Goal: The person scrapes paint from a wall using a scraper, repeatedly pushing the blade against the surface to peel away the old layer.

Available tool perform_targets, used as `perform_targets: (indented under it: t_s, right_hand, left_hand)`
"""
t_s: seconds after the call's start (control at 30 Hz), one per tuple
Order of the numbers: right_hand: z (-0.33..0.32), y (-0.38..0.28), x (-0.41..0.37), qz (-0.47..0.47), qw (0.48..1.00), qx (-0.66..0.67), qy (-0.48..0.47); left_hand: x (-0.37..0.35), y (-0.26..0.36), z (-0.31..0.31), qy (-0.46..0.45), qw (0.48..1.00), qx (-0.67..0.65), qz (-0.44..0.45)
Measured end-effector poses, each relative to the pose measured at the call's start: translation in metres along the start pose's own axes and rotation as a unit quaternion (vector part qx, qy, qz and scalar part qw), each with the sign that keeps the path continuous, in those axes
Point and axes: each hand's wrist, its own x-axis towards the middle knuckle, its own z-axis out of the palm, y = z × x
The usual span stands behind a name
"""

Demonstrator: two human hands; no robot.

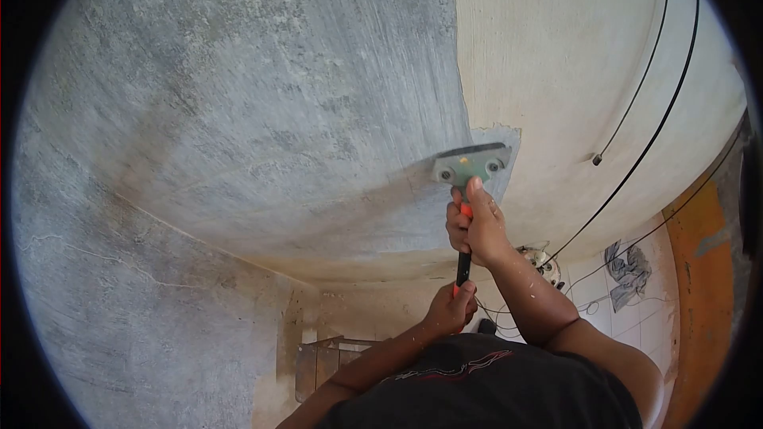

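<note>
A wall scraper with a wide flat head, two bolts and a black and orange handle is in both my hands. Its blade edge meets the wall, close to the border between bare grey plaster and cream paint. My right hand is closed round the upper handle just below the head, the thumb lying along it. Lower down, my left hand wraps the handle's end. Small pale flakes stick to my right forearm.
Two black cables hang down the right side of the wall, one ending in a small plug. On the tiled floor lie a cable reel and a crumpled grey plastic bag. A metal-framed stand is at lower left; an orange panel is at right.
</note>
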Motion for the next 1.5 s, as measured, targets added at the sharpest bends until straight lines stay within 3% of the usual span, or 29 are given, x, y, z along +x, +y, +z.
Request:
perform_targets:
  t_s: [0.07,0.2,0.67,0.9,0.97,1.1,1.5]
  right_hand:
    - [-0.001,-0.001,-0.003,0.024,0.999,0.028,0.039]
    - [0.005,-0.022,-0.003,-0.029,0.999,0.018,0.029]
    - [-0.007,-0.018,-0.009,-0.010,0.998,0.039,0.041]
    - [0.001,-0.032,-0.007,-0.048,0.998,0.020,0.040]
    - [-0.004,-0.022,-0.010,-0.039,0.998,0.018,0.044]
    - [0.004,-0.031,-0.012,-0.045,0.997,0.000,0.070]
    - [0.006,-0.028,-0.012,-0.051,0.996,0.003,0.078]
  left_hand:
    - [0.000,0.001,0.001,0.005,1.000,0.021,-0.015]
    - [0.009,0.019,0.001,-0.030,0.999,0.034,0.012]
    - [0.004,0.015,0.009,0.009,0.999,0.028,-0.024]
    - [0.005,0.031,0.013,-0.027,0.998,0.055,-0.001]
    - [-0.001,0.028,0.020,0.013,0.998,0.042,-0.039]
    - [-0.004,0.028,0.018,0.008,0.998,0.025,-0.054]
    - [-0.001,0.033,0.017,0.001,0.997,0.074,-0.024]
